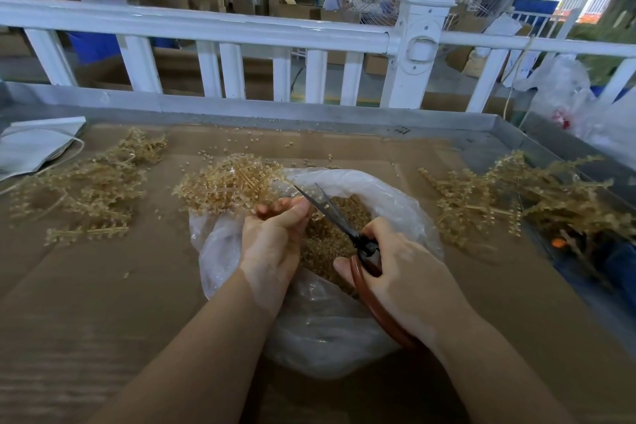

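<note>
My left hand (272,237) grips a bunch of tan plastic sprigs (229,186) over the mouth of a clear plastic bag (320,320). My right hand (402,272) holds scissors (330,208) by their brown handles. The blades are parted and point up-left at the sprigs just past my left fingertips. Inside the bag lies a heap of small tan cut pieces (330,244).
Loose sprig piles lie on the cardboard-covered table (103,303) at the left (89,189) and right (516,193). A white folded item (34,144) sits at the far left. A white railing (241,31) runs behind the table's metal edge. Plastic bags (568,93) hang at the right.
</note>
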Motion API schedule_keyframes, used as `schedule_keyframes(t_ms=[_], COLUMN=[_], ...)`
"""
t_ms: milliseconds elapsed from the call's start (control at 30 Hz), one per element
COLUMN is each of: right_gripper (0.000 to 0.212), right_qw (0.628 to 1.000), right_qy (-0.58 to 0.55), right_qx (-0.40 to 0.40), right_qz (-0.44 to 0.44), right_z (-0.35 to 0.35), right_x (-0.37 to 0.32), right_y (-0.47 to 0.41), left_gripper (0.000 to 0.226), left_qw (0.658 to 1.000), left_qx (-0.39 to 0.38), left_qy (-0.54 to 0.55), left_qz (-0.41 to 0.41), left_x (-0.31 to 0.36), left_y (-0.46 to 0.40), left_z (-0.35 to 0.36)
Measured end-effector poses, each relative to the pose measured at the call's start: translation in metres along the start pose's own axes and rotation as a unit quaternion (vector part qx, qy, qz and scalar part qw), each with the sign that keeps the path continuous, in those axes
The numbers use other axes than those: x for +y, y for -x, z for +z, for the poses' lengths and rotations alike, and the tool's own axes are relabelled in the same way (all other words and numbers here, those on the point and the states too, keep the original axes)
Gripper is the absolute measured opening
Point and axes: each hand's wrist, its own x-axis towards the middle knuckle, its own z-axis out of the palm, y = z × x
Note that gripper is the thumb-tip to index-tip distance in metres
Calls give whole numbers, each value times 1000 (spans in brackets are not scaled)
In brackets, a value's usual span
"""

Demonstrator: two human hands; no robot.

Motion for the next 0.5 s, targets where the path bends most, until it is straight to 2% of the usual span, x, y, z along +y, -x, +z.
schedule_keyframes(t_ms=[500], right_gripper=[37], right_qw=[1000], right_qy=[-16], right_qx=[-9], right_qz=[-17], right_z=[-6], right_x=[-6], right_y=[-3], left_gripper=[46], left_qw=[1000], left_qx=[-12], left_qy=[-5], left_qz=[-5], left_x=[-1], left_y=[0], left_z=[-3])
